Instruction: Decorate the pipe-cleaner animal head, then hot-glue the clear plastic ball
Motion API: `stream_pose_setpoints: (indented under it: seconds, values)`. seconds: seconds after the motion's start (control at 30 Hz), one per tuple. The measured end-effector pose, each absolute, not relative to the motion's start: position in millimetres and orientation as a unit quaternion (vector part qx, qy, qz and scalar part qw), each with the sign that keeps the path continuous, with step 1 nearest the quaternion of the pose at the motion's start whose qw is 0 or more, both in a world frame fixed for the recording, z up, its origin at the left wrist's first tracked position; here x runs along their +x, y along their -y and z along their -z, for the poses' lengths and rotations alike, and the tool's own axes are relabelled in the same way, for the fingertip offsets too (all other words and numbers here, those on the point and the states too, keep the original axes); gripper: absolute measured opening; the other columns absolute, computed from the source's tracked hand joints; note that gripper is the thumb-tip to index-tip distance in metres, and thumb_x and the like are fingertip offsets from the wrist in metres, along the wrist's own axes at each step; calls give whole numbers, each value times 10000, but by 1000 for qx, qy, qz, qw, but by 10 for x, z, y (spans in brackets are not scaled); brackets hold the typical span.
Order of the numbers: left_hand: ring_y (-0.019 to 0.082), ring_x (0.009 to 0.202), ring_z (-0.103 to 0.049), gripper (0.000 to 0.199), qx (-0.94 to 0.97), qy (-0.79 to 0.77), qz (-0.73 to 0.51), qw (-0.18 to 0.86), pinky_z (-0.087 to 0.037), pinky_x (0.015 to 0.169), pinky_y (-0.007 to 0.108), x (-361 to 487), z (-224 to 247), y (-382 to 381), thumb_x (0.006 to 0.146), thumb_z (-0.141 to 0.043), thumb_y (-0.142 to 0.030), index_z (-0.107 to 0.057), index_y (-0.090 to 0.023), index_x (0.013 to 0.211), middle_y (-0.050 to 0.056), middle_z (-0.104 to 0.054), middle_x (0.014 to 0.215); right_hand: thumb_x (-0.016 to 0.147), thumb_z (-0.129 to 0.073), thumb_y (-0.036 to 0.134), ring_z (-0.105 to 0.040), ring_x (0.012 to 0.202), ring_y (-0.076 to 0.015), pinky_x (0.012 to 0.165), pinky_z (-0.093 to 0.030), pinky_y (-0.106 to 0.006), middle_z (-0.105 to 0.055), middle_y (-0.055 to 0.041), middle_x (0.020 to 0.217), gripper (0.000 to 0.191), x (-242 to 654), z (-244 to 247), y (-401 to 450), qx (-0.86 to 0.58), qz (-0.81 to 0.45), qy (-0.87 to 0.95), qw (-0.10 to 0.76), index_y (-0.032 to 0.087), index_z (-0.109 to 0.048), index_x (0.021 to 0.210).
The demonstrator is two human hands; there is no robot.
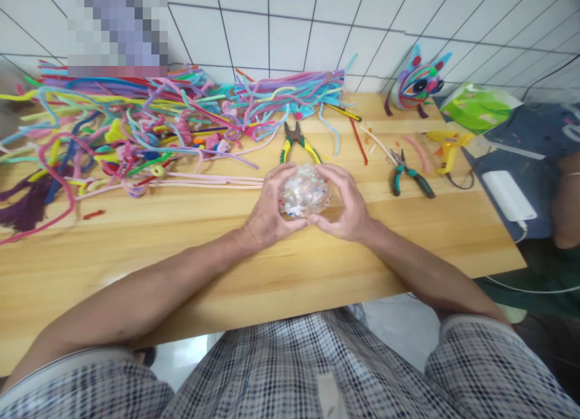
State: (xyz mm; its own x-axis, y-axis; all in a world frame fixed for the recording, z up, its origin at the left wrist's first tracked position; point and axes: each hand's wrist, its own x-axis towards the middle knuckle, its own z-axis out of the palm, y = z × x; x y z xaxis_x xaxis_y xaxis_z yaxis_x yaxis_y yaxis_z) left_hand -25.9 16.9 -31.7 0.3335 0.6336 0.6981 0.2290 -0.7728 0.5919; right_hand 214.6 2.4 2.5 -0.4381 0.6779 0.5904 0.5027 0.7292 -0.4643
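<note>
A clear, crinkled ball with small coloured specks (304, 191) is at the middle of the wooden table. My left hand (270, 210) curves round its left side, and my right hand (343, 204) cups its right side. Both thumbs come together at the ball's near edge. Just beyond it lie yellow-and-green pliers (296, 142), jaws pointing away, handle ends partly hidden by the ball and hands. Long pale pink pipe cleaners (212, 181) reach from the left up to my left hand.
Tangled coloured pipe cleaners (136, 129) cover the back left of the table (272, 286). Teal-handled pliers (410, 176), a yellow glue gun (447, 147), a colourful animal figure (417, 86), a green packet (480, 107) and a white power strip (509, 195) are on the right, near another person's arm.
</note>
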Motion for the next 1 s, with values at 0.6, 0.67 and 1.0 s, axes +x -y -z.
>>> stream_pose_setpoints:
  seconds: [0.6,0.67,1.0]
  values:
    - [380,1528,-525,1101,775,-249,-546,197,-475,1256,637,-270,250,-140,772,-874,-783,-343,-354,1636,164,-500,1596,701,-910,725,-563,1465,-480,1261,-390,-791,-597,-95,1554,919,2201,-62,33,-350,-84,811,461,434,-542,1490]
    - [385,1547,-515,1127,774,-253,-543,208,-458,1271,649,-280,257,-138,753,-863,-811,-327,-372,1642,161,-490,1618,699,-904,738,-560,1468,-478,1264,-388,-791,-594,-101,1554,921,2186,-69,34,-356,-95,810,456,424,-543,1485]
    - [381,1566,-522,1149,761,-236,-564,219,-463,1276,664,-280,313,-138,746,-854,-817,-321,-376,1664,163,-504,1641,838,-840,700,-471,1615,-391,1306,-446,-629,-446,-189,1733,1156,2082,-94,-1,-307,-328,774,447,315,-210,1727]
